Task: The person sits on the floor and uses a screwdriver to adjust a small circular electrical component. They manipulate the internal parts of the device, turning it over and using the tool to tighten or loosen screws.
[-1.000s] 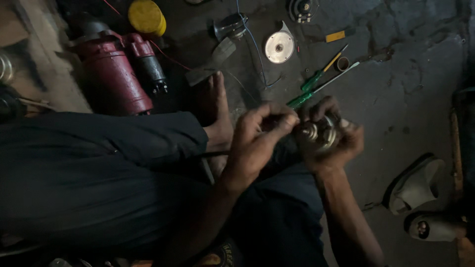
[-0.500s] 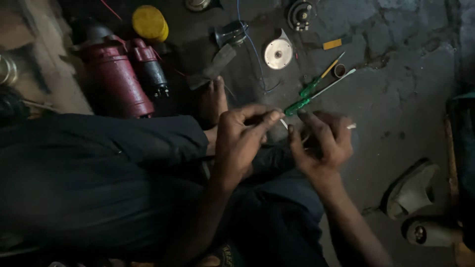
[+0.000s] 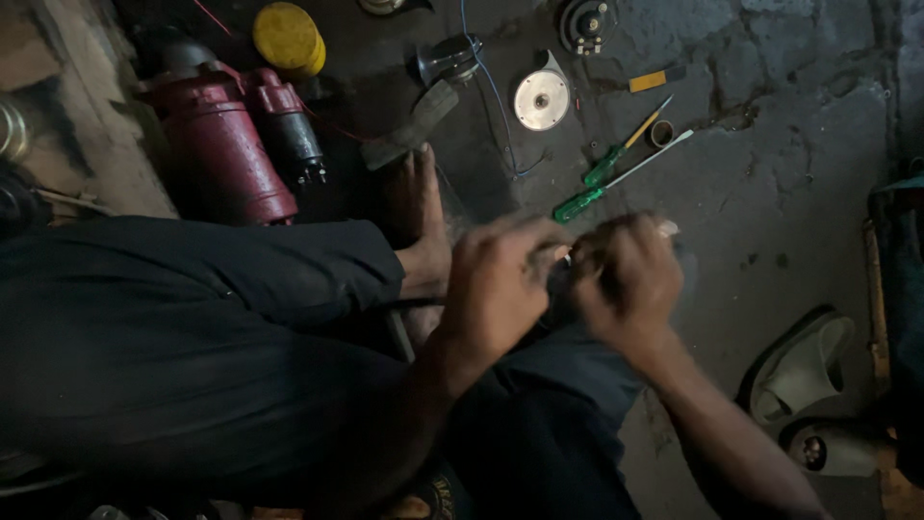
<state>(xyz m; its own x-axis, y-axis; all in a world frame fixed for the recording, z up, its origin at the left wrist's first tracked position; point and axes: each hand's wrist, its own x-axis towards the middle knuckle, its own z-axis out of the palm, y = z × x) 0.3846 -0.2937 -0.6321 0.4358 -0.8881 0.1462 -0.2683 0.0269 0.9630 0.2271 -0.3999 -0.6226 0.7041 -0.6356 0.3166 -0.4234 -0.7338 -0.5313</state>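
Working over a raised knee, a small part could slip out and roll off among the clutter on the floor [image 3: 799, 173], where dim light would hide it. The left hand [image 3: 500, 289] and right hand [image 3: 630, 279] are curled together, nearly touching, around something small and dark between them; motion blur hides it, possibly a metal fitting. Two green-handled screwdrivers [image 3: 592, 188] lie just beyond.

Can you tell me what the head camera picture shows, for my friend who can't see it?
Two hands, the left hand and right hand, are close together over a small dark part, blurred. On the concrete floor beyond lie two green screwdrivers, a round metal disc and a red motor.
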